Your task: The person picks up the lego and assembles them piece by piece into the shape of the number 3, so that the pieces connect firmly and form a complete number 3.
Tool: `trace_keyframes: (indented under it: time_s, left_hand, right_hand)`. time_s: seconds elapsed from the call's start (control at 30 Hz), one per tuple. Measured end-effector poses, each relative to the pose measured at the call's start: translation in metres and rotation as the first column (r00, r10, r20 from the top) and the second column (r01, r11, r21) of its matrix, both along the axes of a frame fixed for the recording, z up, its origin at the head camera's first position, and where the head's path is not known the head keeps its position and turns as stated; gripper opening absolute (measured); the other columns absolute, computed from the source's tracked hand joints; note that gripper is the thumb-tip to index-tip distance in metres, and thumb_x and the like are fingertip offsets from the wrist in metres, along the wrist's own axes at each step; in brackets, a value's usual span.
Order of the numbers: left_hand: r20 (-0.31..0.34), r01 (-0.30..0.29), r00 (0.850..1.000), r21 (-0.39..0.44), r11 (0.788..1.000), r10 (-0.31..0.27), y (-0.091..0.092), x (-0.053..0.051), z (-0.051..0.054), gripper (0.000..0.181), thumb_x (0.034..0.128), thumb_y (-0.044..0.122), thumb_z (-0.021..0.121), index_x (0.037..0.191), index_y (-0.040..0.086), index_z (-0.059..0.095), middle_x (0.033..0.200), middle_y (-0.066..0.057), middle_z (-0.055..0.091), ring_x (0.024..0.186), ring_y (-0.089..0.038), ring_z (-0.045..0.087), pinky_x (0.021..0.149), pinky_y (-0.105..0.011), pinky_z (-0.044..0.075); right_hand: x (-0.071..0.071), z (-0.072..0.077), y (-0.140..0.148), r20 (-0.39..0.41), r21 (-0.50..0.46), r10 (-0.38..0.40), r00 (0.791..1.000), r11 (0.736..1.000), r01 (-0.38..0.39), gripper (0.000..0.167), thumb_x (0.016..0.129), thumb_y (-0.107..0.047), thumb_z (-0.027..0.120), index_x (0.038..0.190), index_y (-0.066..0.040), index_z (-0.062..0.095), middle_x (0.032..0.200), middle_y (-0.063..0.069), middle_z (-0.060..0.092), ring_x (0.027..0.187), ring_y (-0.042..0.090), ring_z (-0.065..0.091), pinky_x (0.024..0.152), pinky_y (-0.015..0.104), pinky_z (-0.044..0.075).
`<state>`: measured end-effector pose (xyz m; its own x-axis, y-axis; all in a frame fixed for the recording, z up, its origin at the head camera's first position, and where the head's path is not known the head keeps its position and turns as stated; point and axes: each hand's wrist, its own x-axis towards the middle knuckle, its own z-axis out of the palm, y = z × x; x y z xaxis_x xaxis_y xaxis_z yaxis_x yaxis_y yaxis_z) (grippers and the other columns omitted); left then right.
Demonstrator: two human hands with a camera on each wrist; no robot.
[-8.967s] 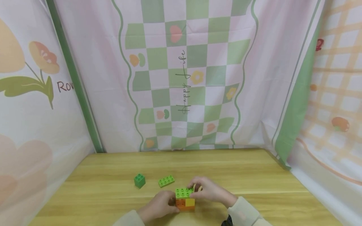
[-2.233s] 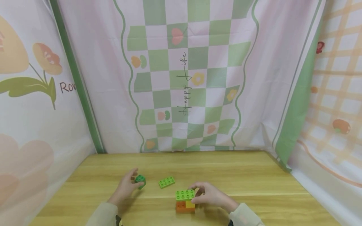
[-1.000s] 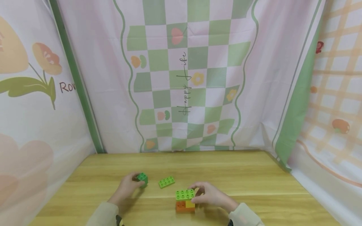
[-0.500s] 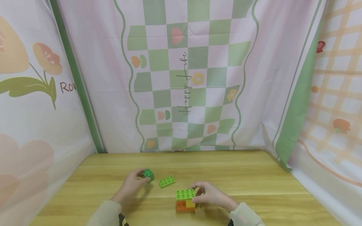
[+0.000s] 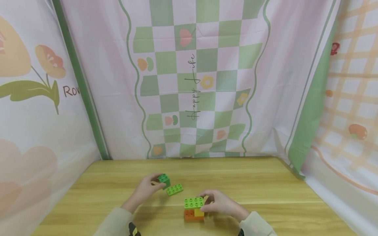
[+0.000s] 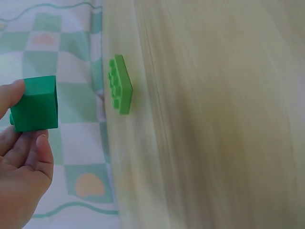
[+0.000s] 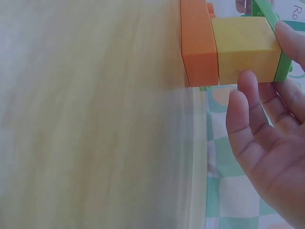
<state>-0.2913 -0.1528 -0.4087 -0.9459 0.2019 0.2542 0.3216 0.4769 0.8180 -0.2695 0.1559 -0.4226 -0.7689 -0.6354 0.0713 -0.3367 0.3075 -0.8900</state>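
My left hand (image 5: 146, 190) pinches a dark green toy building brick (image 5: 163, 181) between thumb and fingers. In the left wrist view this dark green brick (image 6: 35, 105) hangs above the table, its studs turned away. Just in front of it lies a flat light green brick (image 5: 175, 189) with two rows of studs. Nearer the person stands a stack: an orange brick (image 5: 193, 218) at the bottom, a yellow brick (image 7: 245, 47) on its right part, a second flat light green brick (image 5: 193, 203) on top. My right hand (image 5: 220, 204) holds the stack's right end.
The wooden table (image 5: 251, 183) carries the bricks. A printed cloth (image 5: 195, 82) hangs behind its far edge, with more cloth at both sides. Between the stack's top brick and its orange base there is a gap on the left.
My left hand let go of the stack, reached the dark green brick at the left, picked it up and carried it rightward toward the loose flat brick. My right hand stays at the stack.
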Motion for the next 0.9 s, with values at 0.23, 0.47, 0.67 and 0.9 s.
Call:
trace_keyframes:
  time_s: [0.23,0.47,0.67,0.9]
  left_hand:
    - [-0.022,0.033,0.999,0.009,0.999,-0.033,0.012,0.005,0.006,0.048,0.0809,0.024,0.071,0.120,0.000,0.056,0.097,-0.001,0.062,0.093,-0.020,0.056,0.078,-0.033,0.048]
    - [-0.014,0.095,0.995,0.006,0.995,-0.095,0.025,0.010,0.015,0.051,0.0816,0.027,0.070,0.123,0.001,0.054,0.098,-0.001,0.060,0.090,-0.018,0.055,0.075,-0.029,0.049]
    - [-0.004,0.147,0.989,0.042,0.988,-0.147,0.038,0.016,0.021,0.051,0.0810,0.025,0.071,0.123,0.002,0.054,0.097,-0.002,0.060,0.083,-0.018,0.056,0.071,-0.030,0.049]
    - [-0.020,0.201,0.979,0.050,0.978,-0.201,0.051,0.024,0.026,0.047,0.0811,0.024,0.070,0.122,0.004,0.056,0.098,-0.001,0.060,0.085,-0.018,0.056,0.070,-0.031,0.050]
  right_hand:
    - [0.001,0.002,-0.001,0.004,0.010,-0.007,1.000,1.000,0.007,0.038,0.081,-0.015,0.070,0.115,-0.002,0.059,0.092,0.009,0.062,0.077,0.022,0.058,0.063,0.028,0.048]
    - [0.001,0.002,-0.001,0.007,0.009,-0.006,1.000,1.000,0.006,0.038,0.081,-0.015,0.070,0.115,-0.002,0.059,0.093,0.009,0.062,0.077,0.022,0.058,0.063,0.028,0.049]
    - [0.001,0.001,-0.001,-0.004,-0.001,-0.001,1.000,1.000,0.001,0.037,0.081,-0.015,0.070,0.114,-0.001,0.059,0.090,0.010,0.062,0.075,0.019,0.058,0.062,0.027,0.049]
    - [0.001,-0.001,-0.001,-0.009,-0.020,0.016,1.000,1.000,-0.016,0.035,0.081,-0.013,0.069,0.113,-0.001,0.059,0.092,0.011,0.062,0.075,0.019,0.059,0.062,0.028,0.049]
